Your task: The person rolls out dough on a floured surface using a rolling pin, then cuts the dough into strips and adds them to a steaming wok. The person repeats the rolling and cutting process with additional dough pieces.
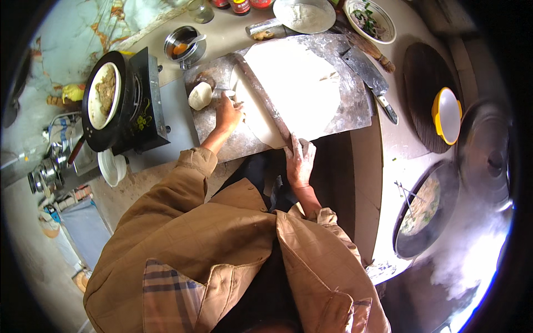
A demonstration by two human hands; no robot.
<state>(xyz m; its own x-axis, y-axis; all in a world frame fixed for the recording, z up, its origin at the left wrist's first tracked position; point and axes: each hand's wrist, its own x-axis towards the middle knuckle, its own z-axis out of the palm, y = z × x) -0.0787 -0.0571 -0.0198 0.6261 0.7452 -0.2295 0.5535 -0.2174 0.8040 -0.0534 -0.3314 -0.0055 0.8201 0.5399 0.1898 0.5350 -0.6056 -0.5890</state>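
Observation:
A large thin sheet of dough [291,83] covers much of a floured board [354,104], its surface very bright. Across its left part lies a long wooden rolling pin [264,98], slanting from the far edge to the near one. My right hand [300,160], dusted with flour, rests its fingers at the pin's near end. My left hand [229,112] is at the left edge of the sheet, fingers bent around something pale that is partly hidden; whether it grips this is unclear. Left of that hand sits a round lump of dough [200,96].
A cleaver [368,73] lies over the board's right edge, beside a brush [374,56]. A steel pot [185,45], a flour bowl [305,16] and a bowl of vegetables [370,21] stand behind. At left, a pan [89,125] sits on a stove; at right, a steaming wok [443,212].

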